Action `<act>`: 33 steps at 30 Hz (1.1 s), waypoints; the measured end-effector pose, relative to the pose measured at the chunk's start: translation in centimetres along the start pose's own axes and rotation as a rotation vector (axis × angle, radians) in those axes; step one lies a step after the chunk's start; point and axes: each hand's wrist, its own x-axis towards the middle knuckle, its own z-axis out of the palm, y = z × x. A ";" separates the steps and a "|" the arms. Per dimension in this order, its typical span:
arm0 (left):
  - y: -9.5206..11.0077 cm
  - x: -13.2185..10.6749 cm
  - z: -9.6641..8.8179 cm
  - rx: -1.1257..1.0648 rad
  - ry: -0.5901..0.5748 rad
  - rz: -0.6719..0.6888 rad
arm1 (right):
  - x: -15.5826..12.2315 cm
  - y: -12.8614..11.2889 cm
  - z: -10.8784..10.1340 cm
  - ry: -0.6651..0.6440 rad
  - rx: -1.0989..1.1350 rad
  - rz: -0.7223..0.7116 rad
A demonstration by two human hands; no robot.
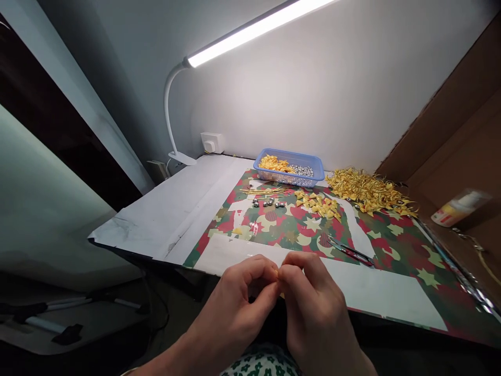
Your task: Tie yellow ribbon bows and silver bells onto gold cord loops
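Observation:
My left hand [246,297] and my right hand [315,300] meet at the table's front edge, fingertips pinched together. A small yellow piece [277,273] shows between them, mostly hidden by the fingers, and looks like the yellow ribbon on the table. Beyond my hands lie folded yellow ribbon pieces [319,203], several silver bells [268,202] and thin gold strands [263,191]. A pair of small scissors [354,253] with dark red handles rests to the right of them.
A blue basket [319,169] holds yellow ribbon pieces and silver bells. Right of it is a heap of yellow ribbon bows [368,192]. A white-capped bottle [456,209] stands by the cardboard wall [442,125]. A lit lamp [250,34] hangs over the patterned table cover [291,230].

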 end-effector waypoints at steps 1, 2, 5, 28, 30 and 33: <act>-0.1 0.1 0.0 -0.007 -0.021 -0.027 | 0.2 0.0 0.0 0.019 0.076 -0.008; -0.3 0.2 0.0 -0.031 -0.047 -0.057 | 0.4 -0.1 0.0 0.061 0.145 -0.014; -0.7 0.5 -0.1 -0.184 -0.116 -0.135 | 1.0 0.0 -0.4 0.161 0.408 0.062; 0.6 -0.4 -0.2 0.180 0.101 0.252 | 0.2 2.1 -3.0 -0.350 0.371 0.423; 0.5 -0.7 0.1 0.099 0.140 0.212 | 0.2 1.9 -2.7 -0.329 0.455 0.495; 0.5 -1.2 0.3 -0.116 0.086 -0.026 | 0.1 2.0 -2.4 -0.321 0.558 0.594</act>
